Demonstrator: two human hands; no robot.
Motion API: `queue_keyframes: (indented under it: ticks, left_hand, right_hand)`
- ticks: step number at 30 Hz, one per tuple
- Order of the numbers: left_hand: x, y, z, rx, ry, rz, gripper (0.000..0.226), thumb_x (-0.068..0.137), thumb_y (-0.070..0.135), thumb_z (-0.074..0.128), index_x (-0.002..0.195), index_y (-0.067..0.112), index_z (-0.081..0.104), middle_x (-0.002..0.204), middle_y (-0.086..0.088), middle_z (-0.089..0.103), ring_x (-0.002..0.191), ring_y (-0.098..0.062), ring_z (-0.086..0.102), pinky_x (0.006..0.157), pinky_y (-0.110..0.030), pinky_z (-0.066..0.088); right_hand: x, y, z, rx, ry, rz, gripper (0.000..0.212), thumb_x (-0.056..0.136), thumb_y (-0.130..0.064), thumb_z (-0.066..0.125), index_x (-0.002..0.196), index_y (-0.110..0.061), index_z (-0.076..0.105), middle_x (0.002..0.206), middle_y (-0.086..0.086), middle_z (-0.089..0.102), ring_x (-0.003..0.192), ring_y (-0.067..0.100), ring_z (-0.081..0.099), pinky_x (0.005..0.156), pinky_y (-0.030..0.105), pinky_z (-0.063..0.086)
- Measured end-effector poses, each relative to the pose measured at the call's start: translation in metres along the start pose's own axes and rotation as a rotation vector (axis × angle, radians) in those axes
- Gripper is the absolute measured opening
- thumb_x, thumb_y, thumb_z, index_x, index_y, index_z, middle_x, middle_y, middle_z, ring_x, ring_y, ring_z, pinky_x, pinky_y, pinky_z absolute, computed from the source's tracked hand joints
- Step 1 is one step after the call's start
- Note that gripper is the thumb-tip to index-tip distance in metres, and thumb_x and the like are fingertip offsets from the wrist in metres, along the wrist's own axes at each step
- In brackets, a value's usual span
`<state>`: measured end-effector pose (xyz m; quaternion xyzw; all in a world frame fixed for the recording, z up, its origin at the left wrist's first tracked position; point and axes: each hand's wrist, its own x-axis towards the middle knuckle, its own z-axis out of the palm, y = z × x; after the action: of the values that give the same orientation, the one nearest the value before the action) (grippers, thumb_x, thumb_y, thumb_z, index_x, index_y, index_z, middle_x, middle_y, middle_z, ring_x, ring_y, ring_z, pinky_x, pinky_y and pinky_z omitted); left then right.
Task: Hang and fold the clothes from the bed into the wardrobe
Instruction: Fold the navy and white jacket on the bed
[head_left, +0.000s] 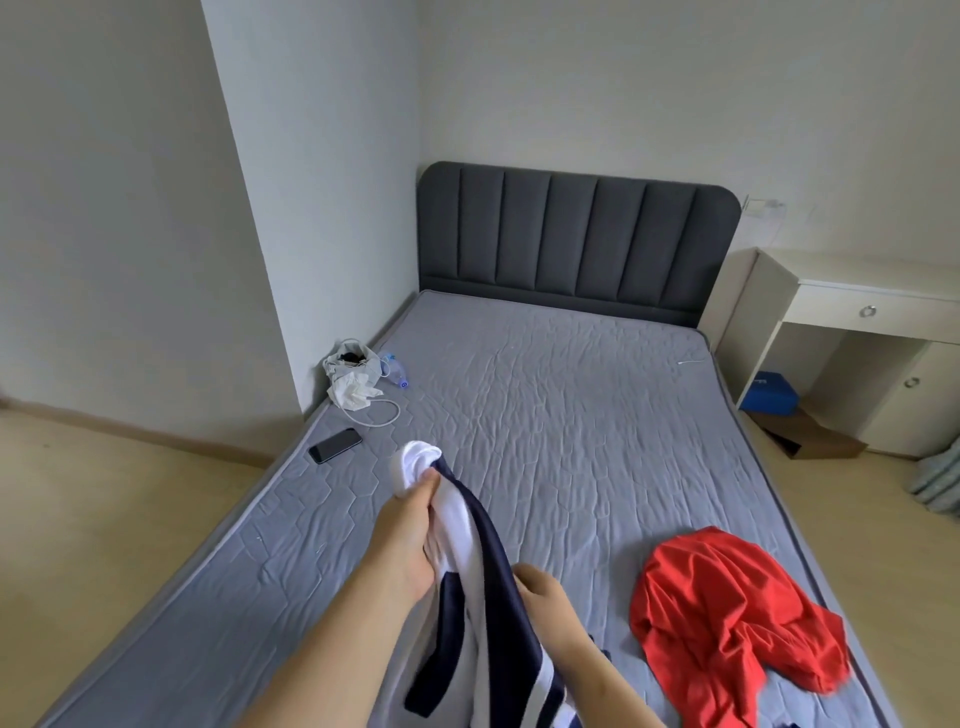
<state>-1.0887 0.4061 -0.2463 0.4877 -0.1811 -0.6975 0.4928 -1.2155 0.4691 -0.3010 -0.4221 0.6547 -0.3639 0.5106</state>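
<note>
A white and navy garment (483, 566) hangs lifted over the near end of the bed (571, 415). My left hand (410, 530) grips its upper white part, with the thumb pressed near the bunched top. My right hand (545, 592) holds the navy fabric lower down, fingers curled into it. A crumpled red garment (727, 618) lies on the mattress to the right of my hands. The wardrobe is out of view.
A black phone (335, 445), a white cable (379, 413), a white bag (353, 376) and a plastic bottle (395, 370) sit at the bed's left edge. A dark headboard (576, 239) stands at the far end. A white desk (857, 332) stands right of the bed.
</note>
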Motion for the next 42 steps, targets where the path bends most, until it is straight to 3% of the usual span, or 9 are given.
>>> queue_keyframes:
  ticks: [7, 14, 18, 22, 25, 29, 33, 39, 42]
  left_hand:
    - [0.001, -0.012, -0.021, 0.480, 0.022, 0.255, 0.029, 0.084, 0.022, 0.067, 0.111, 0.016, 0.058, 0.096, -0.006, 0.069, 0.088, -0.022, 0.066, 0.079, -0.036, 0.053]
    - [-0.015, -0.015, -0.042, 0.817, -0.655, -0.006, 0.080, 0.065, 0.011, 0.070, 0.127, 0.048, 0.036, 0.128, 0.020, 0.051, 0.118, -0.006, 0.050, 0.089, -0.022, 0.046]
    - [-0.025, -0.028, -0.025, 0.893, -0.353, 0.168, 0.029, 0.080, 0.018, 0.068, 0.108, 0.024, 0.061, 0.086, 0.014, 0.066, 0.073, 0.002, 0.059, 0.064, -0.012, 0.046]
    - [-0.017, -0.022, -0.017, 0.515, 0.001, 0.128, 0.014, 0.089, 0.020, 0.061, 0.095, 0.007, 0.063, 0.073, -0.005, 0.066, 0.065, -0.016, 0.061, 0.056, -0.018, 0.049]
    - [-0.017, -0.007, -0.014, -0.056, -0.085, -0.111, 0.029, 0.095, 0.031, 0.047, 0.087, 0.006, 0.059, 0.071, -0.014, 0.065, 0.063, -0.022, 0.064, 0.057, -0.022, 0.052]
    - [-0.022, 0.005, 0.003, -0.198, -0.196, -0.249, 0.034, 0.097, 0.034, 0.039, 0.089, 0.006, 0.056, 0.081, -0.013, 0.056, 0.076, -0.025, 0.055, 0.069, -0.032, 0.043]
    - [-0.017, 0.007, 0.000, 0.126, -0.051, -0.091, 0.028, 0.092, 0.031, 0.054, 0.086, 0.006, 0.064, 0.060, -0.012, 0.068, 0.050, -0.024, 0.065, 0.054, -0.029, 0.049]
    - [0.000, -0.007, -0.026, 0.940, 0.137, 0.486, 0.061, 0.082, 0.014, 0.067, 0.133, 0.009, 0.034, 0.130, -0.012, 0.044, 0.117, -0.026, 0.048, 0.090, -0.030, 0.039]
    - [-0.006, -0.006, -0.024, 1.076, -0.133, 0.639, 0.049, 0.082, 0.035, 0.059, 0.128, 0.037, 0.044, 0.146, 0.005, 0.038, 0.128, -0.005, 0.044, 0.100, -0.028, 0.043]
  right_hand:
    - [0.005, -0.042, -0.019, 0.566, 0.110, 0.043, 0.026, 0.096, -0.013, 0.046, 0.074, -0.004, 0.057, 0.063, 0.013, 0.056, 0.063, 0.024, 0.054, 0.062, 0.031, 0.041]
    - [-0.002, -0.093, -0.018, 0.843, 0.044, -0.015, 0.025, 0.096, -0.017, 0.048, 0.078, -0.001, 0.055, 0.079, 0.021, 0.059, 0.080, 0.037, 0.060, 0.083, 0.050, 0.050]
    - [-0.002, -0.091, -0.003, 0.806, -0.015, -0.053, 0.023, 0.098, -0.011, 0.044, 0.078, -0.004, 0.054, 0.058, 0.010, 0.060, 0.054, 0.020, 0.061, 0.056, 0.028, 0.052]
    - [-0.003, -0.072, -0.007, 0.603, -0.027, -0.126, 0.008, 0.094, -0.009, 0.050, 0.098, -0.014, 0.055, 0.081, 0.002, 0.068, 0.069, 0.012, 0.063, 0.064, 0.022, 0.049]
    - [-0.009, -0.050, -0.007, 0.361, -0.094, -0.148, 0.040, 0.080, -0.016, 0.069, 0.115, -0.026, 0.052, 0.106, -0.003, 0.061, 0.087, 0.006, 0.061, 0.070, 0.015, 0.044]
    - [-0.013, -0.034, 0.003, 0.306, -0.294, -0.188, 0.050, 0.074, 0.001, 0.074, 0.116, -0.019, 0.055, 0.101, -0.003, 0.070, 0.093, 0.009, 0.067, 0.075, 0.020, 0.053]
    - [-0.012, -0.042, -0.007, 0.192, -0.008, -0.223, 0.008, 0.088, -0.006, 0.060, 0.084, -0.012, 0.063, 0.073, 0.001, 0.066, 0.059, 0.000, 0.062, 0.058, 0.014, 0.049]
    - [-0.003, -0.055, -0.012, 0.129, 0.223, -0.339, 0.026, 0.095, -0.019, 0.050, 0.069, -0.021, 0.050, 0.054, -0.015, 0.054, 0.051, -0.001, 0.047, 0.048, 0.008, 0.036]
    - [-0.003, -0.064, -0.008, 0.004, 0.125, -0.422, 0.025, 0.092, -0.021, 0.056, 0.067, -0.019, 0.051, 0.055, -0.014, 0.053, 0.055, 0.002, 0.047, 0.052, 0.011, 0.036]
